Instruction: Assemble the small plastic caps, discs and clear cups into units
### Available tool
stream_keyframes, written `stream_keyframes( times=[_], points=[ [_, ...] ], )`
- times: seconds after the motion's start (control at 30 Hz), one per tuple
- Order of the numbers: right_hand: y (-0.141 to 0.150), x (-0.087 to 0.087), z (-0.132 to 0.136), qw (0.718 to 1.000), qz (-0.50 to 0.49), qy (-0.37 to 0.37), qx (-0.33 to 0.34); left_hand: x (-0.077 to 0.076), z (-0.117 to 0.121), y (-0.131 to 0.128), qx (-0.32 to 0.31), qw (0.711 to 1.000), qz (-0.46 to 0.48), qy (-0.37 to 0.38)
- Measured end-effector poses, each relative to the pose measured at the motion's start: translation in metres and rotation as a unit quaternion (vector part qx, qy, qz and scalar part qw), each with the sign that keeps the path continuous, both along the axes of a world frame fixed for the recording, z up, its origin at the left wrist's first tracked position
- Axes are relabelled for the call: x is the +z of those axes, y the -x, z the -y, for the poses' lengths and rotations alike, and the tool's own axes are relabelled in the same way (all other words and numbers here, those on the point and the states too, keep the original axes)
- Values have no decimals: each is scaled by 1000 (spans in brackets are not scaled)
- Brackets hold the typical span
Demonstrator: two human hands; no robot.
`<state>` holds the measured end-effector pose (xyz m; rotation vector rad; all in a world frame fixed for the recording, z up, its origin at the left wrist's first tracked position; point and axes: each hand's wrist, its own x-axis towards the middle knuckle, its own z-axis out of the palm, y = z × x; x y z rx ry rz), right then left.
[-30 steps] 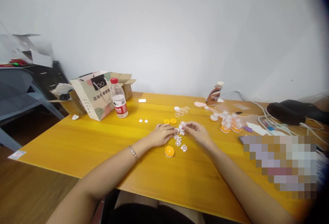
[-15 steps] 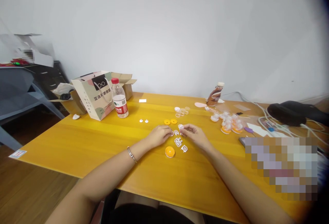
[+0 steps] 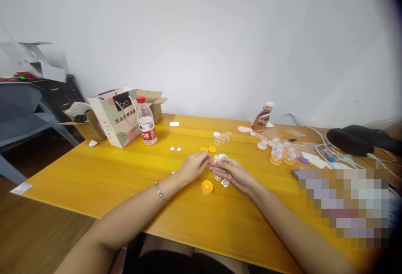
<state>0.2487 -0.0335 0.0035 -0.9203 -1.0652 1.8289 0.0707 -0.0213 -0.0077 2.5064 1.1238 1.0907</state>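
Observation:
My left hand (image 3: 194,167) is closed in a pinch above the table, its fingertips almost meeting the fingers of my right hand. Anything between them is too small to make out. My right hand (image 3: 235,174) is closed on a small white spoked plastic piece (image 3: 216,158), with part of another white piece by its thumb. Below it lie more white spoked pieces (image 3: 224,183), partly covered by the fingers. A round orange-and-white plastic part (image 3: 207,187) sits nearer me. Two flat orange discs (image 3: 212,149) lie just beyond my left fingertips.
Clear rings (image 3: 228,135) and small white pegs (image 3: 179,148) lie farther back. Assembled clear-and-orange parts (image 3: 284,152) cluster at right, near a brown drink bottle (image 3: 263,117) and cables. A water bottle (image 3: 147,125) and paper bag (image 3: 117,119) stand at left.
My hands have come together. My right hand has shifted toward the left with its fingers now under my left fingertips, over the loose white pieces.

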Motion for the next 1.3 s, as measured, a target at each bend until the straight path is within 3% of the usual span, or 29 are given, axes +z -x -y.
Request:
stream_keyframes(
  times=[0.13,0.23,0.37,0.63,0.8,0.9,1.07,1.3],
  points=[
    [-3,0,-3,999,-36,17,-18,0,4,-1,-51,997,-51,-34],
    [-5,1,-4,999,-43,23,-24,1,6,-1,-51,995,-71,-46],
    [-4,2,-1,999,-36,31,2,5,5,0,-23,996,-77,-47],
    [0,-2,1,999,-25,32,0,13,9,4,-97,993,-68,-10],
    [-3,-4,-3,1000,1,6,-12,14,8,4,-125,992,-10,33],
    [-3,-4,-4,998,58,-29,-27,13,4,3,-105,986,89,96],
    [0,-4,-1,996,71,-48,1,14,1,-1,-81,945,235,212],
    [3,1,4,996,51,-62,27,15,4,-3,-70,949,248,181]
  ],
)
